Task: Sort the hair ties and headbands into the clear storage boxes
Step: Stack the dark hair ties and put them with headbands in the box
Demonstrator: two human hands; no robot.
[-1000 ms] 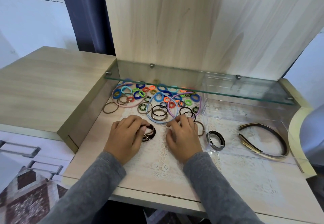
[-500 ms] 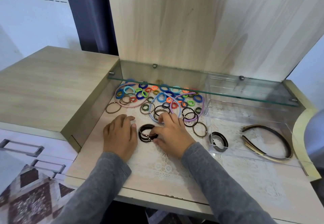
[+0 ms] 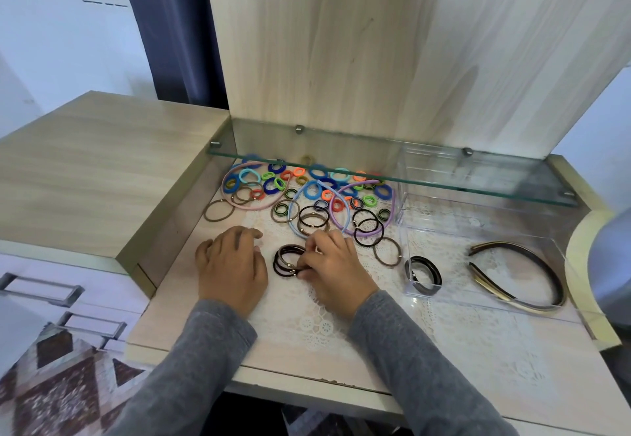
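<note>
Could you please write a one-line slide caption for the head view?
The right hand pinches a stack of dark hair ties while the left hand rests beside them.

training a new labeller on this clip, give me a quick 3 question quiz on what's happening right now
1. True or false: the left hand grips the bundle of dark hair ties.
2. What lies in the clear box at its right end? A) coloured hair ties B) dark and gold headbands C) a comb
3. How many pastel headbands lie on the table outside the box?

Key
1. False: the right hand pinches the bundle with its fingers; the left hand rests on the table.
2. B
3. Three: pink, blue and purple.
</note>
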